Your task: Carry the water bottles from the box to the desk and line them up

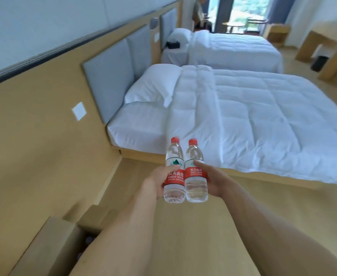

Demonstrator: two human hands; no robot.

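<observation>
Mid-carry: two water bottles held out in front, over the wooden floor (pixel 183 236), away from the cardboard box (pixel 50 242) at the near left. Left hand (pixel 159 182) wrapped round the left bottle (pixel 174 172), thumb across its red label; right hand (pixel 217 182) wrapped round the right bottle (pixel 195 172), thumb lying on the label's upper edge. Bottles pressed side by side, touching along their bodies. Both upright, long axes vertical, red caps pointing up and tipped slightly toward the far side, bases toward the floor. More bottles dimly visible in the box, so probably further trips to come. Near bed (pixel 243 116) straight ahead, a second bed beyond it. Likely worktop (pixel 322 42) at the far right, well apart from the bottles. Next move, by judgement: a turn right, a walk past the beds, then both bottles set down upright, side by side.
</observation>
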